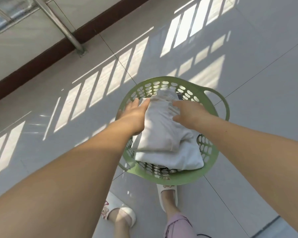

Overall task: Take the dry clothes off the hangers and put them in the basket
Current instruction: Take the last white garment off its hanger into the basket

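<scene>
Over the green basket [212, 166] on the tiled floor [248, 83], both hands reach down. Left hand [133, 117], fingers straight, rests against the folded cream garment [159, 129] (atop a white one [175, 158]); right hand [189, 113] presses it, fingers loosely bent, gripping nothing.

Basket: a green basket [212, 170] is sitting on the grey floor [248, 83].
Clothes: folded white clothes [163, 134] are lying inside.
Left hand [134, 115]: lying flat beside the clothes.
Right hand [187, 111]: resting on top.
Feet: white slippers [167, 194] are standing close by.
</scene>
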Available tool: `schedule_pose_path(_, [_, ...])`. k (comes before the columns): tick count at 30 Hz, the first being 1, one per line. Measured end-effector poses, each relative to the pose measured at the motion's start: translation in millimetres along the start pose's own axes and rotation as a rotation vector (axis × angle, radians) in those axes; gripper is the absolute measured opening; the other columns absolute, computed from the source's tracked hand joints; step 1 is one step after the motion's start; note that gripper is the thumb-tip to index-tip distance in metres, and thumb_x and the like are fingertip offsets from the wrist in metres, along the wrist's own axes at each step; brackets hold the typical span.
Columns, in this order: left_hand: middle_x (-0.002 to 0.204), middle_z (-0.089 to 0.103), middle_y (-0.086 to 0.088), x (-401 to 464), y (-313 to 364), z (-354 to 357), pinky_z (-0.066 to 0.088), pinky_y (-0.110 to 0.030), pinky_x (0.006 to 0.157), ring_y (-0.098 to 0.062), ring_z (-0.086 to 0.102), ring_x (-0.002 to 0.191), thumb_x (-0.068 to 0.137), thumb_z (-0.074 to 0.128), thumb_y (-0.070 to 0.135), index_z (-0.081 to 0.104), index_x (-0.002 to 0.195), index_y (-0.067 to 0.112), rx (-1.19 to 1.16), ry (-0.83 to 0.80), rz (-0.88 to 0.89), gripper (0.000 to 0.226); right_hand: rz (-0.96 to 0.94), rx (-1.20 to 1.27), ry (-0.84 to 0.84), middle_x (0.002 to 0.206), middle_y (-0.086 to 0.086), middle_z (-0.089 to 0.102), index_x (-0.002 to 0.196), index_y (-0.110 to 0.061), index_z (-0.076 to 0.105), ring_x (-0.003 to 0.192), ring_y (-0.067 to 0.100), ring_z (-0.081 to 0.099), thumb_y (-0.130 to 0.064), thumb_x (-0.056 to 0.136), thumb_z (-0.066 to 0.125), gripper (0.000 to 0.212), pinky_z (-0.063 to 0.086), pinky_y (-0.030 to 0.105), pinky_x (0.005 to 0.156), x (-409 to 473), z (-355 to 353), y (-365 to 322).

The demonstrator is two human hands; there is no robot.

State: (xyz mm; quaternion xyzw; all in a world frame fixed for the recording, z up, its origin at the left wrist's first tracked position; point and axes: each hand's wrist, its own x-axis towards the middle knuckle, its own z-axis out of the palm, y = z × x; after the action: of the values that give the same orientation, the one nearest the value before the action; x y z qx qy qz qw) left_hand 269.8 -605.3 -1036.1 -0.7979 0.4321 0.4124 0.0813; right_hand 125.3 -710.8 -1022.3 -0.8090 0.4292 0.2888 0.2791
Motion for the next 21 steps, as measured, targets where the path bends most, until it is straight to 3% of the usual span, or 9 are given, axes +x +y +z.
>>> schedule_pose_path(3, [0.154,0.017,-0.004,-22.5,0.7,1.2,0.022,-0.039,0.112,-0.023,0.013,0.143,0.086,0.045,-0.003,0.021,0.145,0.032,-0.050,0.065,0.049,0.073,-0.032,0.034,0.006,0.136,0.002,0.051,0.133,-0.026,0.048,0.123,0.025,0.048,-0.030,0.092,0.053,0.041,0.040,0.034,0.100,-14.7,-5.2,-8.7])
schedule_pose_path(7, [0.120,0.052,-0.002,-74.1,15.5,-35.8,0.042,-0.032,0.086,-0.025,0.052,0.110,0.091,0.050,0.016,0.054,0.118,0.022,-0.216,0.229,0.055,0.028,-0.134,0.187,0.187,0.113,0.002,0.065,0.103,-0.022,0.067,0.106,0.023,0.058,-0.023,0.091,0.051,0.020,0.047,0.035,0.089,-55.5,-41.4,-45.3])
schedule_pose_path(12, [0.106,0.060,-0.001,-153.9,32.2,-110.2,0.041,-0.033,0.075,-0.025,0.054,0.100,0.092,0.045,0.023,0.056,0.101,0.020,-0.154,0.462,0.066,0.015,-0.307,0.209,0.302,0.097,0.006,0.066,0.090,-0.019,0.066,0.094,0.027,0.059,-0.024,0.088,0.054,0.014,0.040,0.029,0.070,-119.0,-100.4,-100.2])
schedule_pose_path(16, [0.108,0.062,-0.002,-222.5,20.5,-173.4,0.043,-0.034,0.077,-0.026,0.055,0.103,0.092,0.045,0.021,0.058,0.104,0.020,-0.074,0.601,0.050,0.017,-0.458,0.180,0.341,0.096,0.002,0.065,0.094,-0.020,0.065,0.093,0.023,0.058,-0.028,0.092,0.051,0.016,0.039,0.029,0.070,-173.3,-153.6,-147.8])
schedule_pose_path(21, [0.105,0.063,-0.005,-323.5,-13.7,-241.5,0.043,-0.033,0.074,-0.028,0.056,0.101,0.090,0.045,0.018,0.059,0.097,0.017,-0.137,0.775,-0.064,0.016,-0.704,0.101,0.373,0.091,0.004,0.069,0.091,-0.015,0.067,0.087,0.024,0.060,-0.028,0.090,0.052,0.020,0.047,0.033,0.072,-243.0,-215.5,-232.9])
